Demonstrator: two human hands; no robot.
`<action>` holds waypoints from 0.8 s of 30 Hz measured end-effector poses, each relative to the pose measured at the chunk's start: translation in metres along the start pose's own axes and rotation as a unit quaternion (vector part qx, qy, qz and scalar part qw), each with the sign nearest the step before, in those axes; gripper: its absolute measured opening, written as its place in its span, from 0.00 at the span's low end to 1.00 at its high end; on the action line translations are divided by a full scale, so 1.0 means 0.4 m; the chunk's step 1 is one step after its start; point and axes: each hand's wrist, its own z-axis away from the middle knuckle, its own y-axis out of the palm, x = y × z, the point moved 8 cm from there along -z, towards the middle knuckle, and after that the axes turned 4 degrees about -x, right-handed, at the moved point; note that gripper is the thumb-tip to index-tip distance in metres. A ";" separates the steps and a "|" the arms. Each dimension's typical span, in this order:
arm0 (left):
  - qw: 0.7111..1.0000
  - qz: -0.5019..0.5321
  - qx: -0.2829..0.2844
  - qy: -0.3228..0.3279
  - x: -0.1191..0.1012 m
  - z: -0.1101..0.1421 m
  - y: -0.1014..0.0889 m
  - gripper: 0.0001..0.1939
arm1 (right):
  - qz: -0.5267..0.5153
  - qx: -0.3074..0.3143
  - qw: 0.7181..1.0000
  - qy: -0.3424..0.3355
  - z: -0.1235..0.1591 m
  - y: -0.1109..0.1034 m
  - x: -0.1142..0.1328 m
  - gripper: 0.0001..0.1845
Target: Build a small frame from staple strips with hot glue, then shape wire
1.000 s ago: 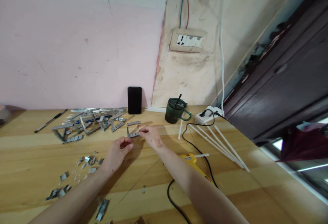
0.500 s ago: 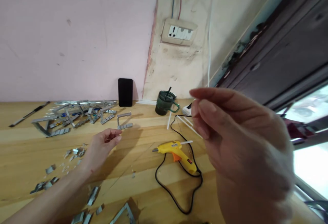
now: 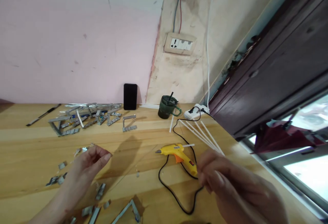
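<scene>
My left hand [image 3: 89, 164] hovers over the left part of the table, thumb and fingertips pinched together; whatever may be between them is too small to make out. Below and around it lie grey metallic-looking scraps [image 3: 101, 191]. My right hand [image 3: 238, 186], slightly blurred and close to the camera, is also closed in a pinch, its contents hidden. Just left of it lies a yellow glue gun [image 3: 179, 152] with an orange trigger, a white glue stick in its back and a black cord. A small grey bracket-shaped piece [image 3: 130, 128] stands beyond my left hand.
Grey frame pieces [image 3: 84, 116] are heaped at the back left beside a pen-like tool [image 3: 43, 115]. A black phone [image 3: 130, 96] leans on the wall. A green mug [image 3: 167, 107], white glue sticks [image 3: 202, 135] and a power strip [image 3: 196, 111] stand at the back right.
Both hands have moved down towards me, the left away from the bracket-shaped piece, the right lower in view. The view has tilted up and right a little, uncovering the power strip and glue sticks.
</scene>
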 end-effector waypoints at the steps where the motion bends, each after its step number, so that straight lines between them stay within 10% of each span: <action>1: 1.000 -0.013 0.002 0.008 0.002 0.012 -0.007 0.16 | 0.003 0.005 1.000 0.002 0.005 0.004 -0.008 0.17; 8: 0.988 -0.143 0.041 0.052 0.022 0.089 -0.035 0.18 | 0.049 0.009 0.998 0.041 0.021 0.037 -0.076 0.07; 18: 0.978 -0.167 0.088 0.089 0.035 0.137 -0.029 0.21 | 0.108 0.242 0.963 0.049 0.087 0.245 -0.149 0.07; 24: 0.979 -0.165 0.088 0.086 0.042 0.124 -0.012 0.14 | 0.189 0.322 0.926 -0.059 0.115 0.346 -0.148 0.09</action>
